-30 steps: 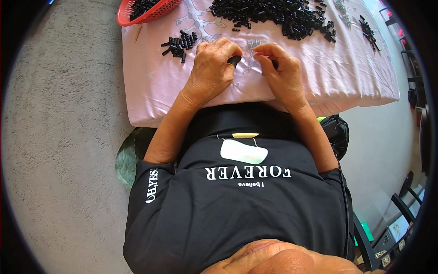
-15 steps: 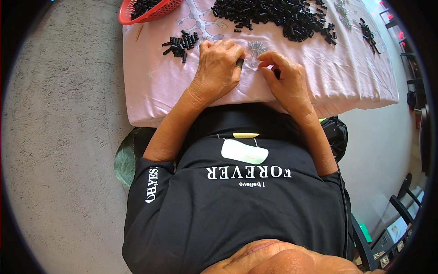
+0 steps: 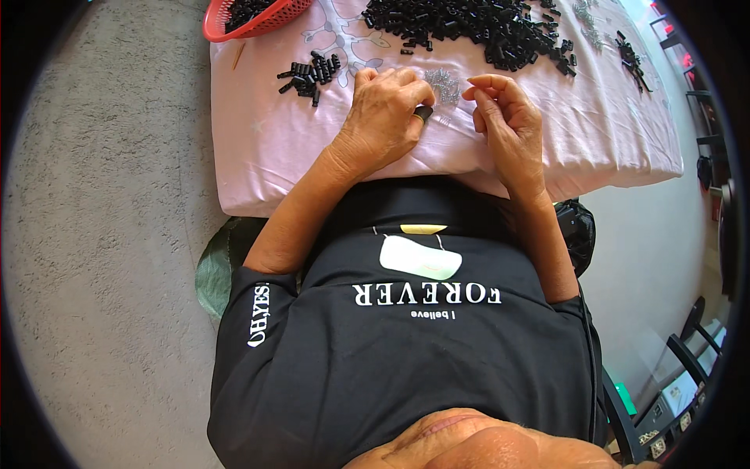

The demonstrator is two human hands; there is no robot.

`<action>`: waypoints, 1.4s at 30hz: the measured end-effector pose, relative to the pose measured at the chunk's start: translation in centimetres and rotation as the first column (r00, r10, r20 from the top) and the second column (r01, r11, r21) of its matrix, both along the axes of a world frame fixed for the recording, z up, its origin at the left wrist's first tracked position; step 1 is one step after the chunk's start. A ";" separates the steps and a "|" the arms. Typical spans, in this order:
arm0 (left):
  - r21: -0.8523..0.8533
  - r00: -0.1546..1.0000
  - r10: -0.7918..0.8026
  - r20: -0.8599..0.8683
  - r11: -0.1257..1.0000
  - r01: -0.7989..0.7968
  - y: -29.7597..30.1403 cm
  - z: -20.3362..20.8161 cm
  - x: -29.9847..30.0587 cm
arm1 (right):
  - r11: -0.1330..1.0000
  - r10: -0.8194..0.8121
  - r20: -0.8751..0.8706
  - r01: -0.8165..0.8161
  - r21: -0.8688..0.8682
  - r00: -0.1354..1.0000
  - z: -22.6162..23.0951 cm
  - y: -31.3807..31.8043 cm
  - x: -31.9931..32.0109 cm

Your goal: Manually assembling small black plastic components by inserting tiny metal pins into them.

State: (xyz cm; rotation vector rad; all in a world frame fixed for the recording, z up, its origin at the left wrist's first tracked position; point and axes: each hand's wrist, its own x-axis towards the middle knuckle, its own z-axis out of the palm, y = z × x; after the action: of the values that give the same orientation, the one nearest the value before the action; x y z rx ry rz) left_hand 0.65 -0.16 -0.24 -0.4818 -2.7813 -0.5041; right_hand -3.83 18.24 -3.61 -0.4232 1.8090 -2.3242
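My left hand (image 3: 387, 113) is curled closed above the pink cloth, knuckles up. A small dark piece with a yellowish edge (image 3: 423, 113) shows at its fingers; whether it is held or worn cannot be made out. To its right my right hand (image 3: 512, 117) has thumb and fingers drawn together, and anything pinched there is too small to name. Between the two hands lies a little heap of thin silvery metal pieces (image 3: 444, 84), possibly springs. Left of my left hand is a small group of short black cylindrical parts (image 3: 312, 76).
A pink patterned cloth (image 3: 258, 164) covers the table. At the far side spreads a big heap of black parts (image 3: 476, 27). A red plastic basket (image 3: 266, 22) with black parts stands far left, near a thin wooden stick (image 3: 238, 55). More silvery pieces (image 3: 587, 23) and black parts (image 3: 633, 62) lie far right.
Both hands have shifted to the right, the right one also opening its angle upward. A black piece seen in my right palm before no longer shows there.
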 end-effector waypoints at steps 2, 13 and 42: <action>-0.022 0.999 0.024 0.029 0.999 -0.023 -0.1 0.0 0.1 | 1.000 -0.004 -0.010 0.004 0.014 1.000 -0.1 -0.1 0.0; -0.047 0.997 0.050 0.061 0.998 -0.047 -1.2 0.4 0.8 | 0.998 -0.008 -0.054 0.011 0.055 0.998 -0.4 -0.2 0.0; 0.231 1.000 0.012 0.010 0.973 -0.014 -0.6 0.3 1.0 | 0.825 0.100 -0.519 0.221 0.520 0.849 -0.2 -2.0 0.4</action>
State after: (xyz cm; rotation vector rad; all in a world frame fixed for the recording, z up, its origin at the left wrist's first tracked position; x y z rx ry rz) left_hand 1.65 -0.77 0.10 -0.4079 -2.6854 -0.8170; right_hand -3.41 16.20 -3.83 -0.9823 2.6743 -1.6433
